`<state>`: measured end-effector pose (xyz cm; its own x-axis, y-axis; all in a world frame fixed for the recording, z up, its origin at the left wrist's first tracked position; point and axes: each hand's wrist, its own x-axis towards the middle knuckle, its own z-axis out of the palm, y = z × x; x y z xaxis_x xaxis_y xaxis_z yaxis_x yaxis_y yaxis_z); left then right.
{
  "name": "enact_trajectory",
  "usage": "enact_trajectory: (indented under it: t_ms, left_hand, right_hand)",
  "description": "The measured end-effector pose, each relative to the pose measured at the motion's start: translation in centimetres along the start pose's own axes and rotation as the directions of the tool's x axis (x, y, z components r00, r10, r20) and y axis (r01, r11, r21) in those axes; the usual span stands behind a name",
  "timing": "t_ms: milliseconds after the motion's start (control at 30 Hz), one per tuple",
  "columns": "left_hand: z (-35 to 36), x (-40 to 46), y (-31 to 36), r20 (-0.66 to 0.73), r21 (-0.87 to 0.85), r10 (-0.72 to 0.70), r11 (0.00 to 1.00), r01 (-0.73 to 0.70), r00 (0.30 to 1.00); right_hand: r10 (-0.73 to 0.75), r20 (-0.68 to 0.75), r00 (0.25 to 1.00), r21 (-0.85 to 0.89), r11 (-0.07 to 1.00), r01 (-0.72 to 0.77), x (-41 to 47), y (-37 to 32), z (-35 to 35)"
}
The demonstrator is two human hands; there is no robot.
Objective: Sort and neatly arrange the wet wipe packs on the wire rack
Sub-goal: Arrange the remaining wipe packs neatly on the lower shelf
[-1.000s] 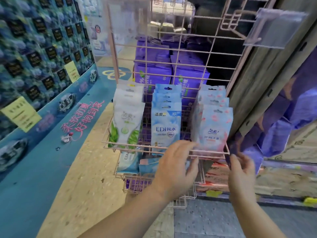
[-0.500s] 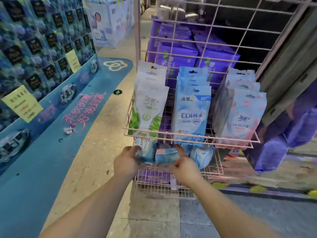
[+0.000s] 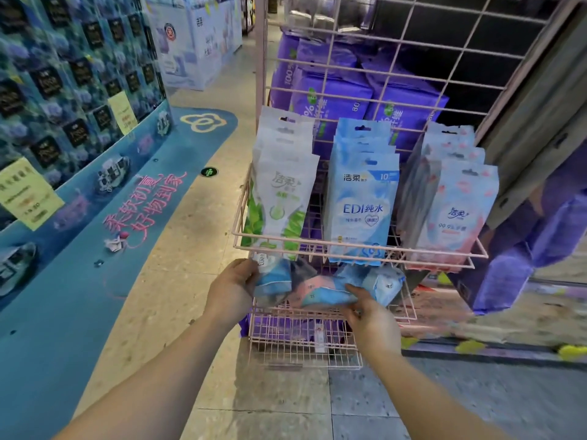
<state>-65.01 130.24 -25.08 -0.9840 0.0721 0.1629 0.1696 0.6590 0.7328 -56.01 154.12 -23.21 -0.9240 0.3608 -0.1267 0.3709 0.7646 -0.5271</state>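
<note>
A pink wire rack holds three upright rows of wet wipe packs on its upper shelf: green-leaf packs at left, blue EDI packs in the middle, pink floral packs at right. On the shelf below lies a loose jumble of small blue and pink packs. My left hand grips the left end of that jumble. My right hand holds its right part from below, fingers curled round a blue pack.
Large purple tissue packs stand behind the rack's grid. A lower pink wire basket juts out under my hands. A blue floor decal and a display wall with yellow price tags lie to the left. A wooden panel borders the right.
Both hands dropped from the upper shelf's front edge to the lower shelf and took hold of the loose packs; since then the view has come closer and the hands have spread slightly apart.
</note>
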Motion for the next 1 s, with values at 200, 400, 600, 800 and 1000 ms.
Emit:
enact_trajectory:
  t_ms: [200, 400, 600, 800, 1000]
  left_hand:
    - [-0.4, -1.1, 3.1, 0.08, -0.436, -0.238, 0.865, 0.249, 0.968]
    - [1.3, 0.0, 6.3, 0.15, -0.577, -0.257, 0.761, 0.296, 0.955]
    - [3.1, 0.1, 7.8, 0.462, -0.458, -0.192, 0.785, 0.418, 0.866]
    - [2.4, -0.9, 3.1, 0.371, -0.255, -0.171, 0.926, 0.277, 0.913]
    - [2.2, -0.5, -0.2, 0.016, 0.352, 0.026, 0.936, -0.03, 1.0]
  right_hand:
    - [-0.048, 0.006, 0.999, 0.072, 0.996, 0.048, -0.2, 0.0, -0.3]
    - [-0.052, -0.07, 0.996, 0.085, 0.995, 0.058, -1.6, 0.7, 0.6]
    - [-0.314, -0.191, 0.93, -0.171, 0.944, 0.284, -1.8, -1.4, 0.7]
    - [-0.238, 0.211, 0.948, -0.368, 0.879, 0.302, 0.3, -2.3, 0.1]
    - [-0.243, 0.122, 0.962, -0.337, 0.902, 0.27, 0.6, -1.7, 1.1]
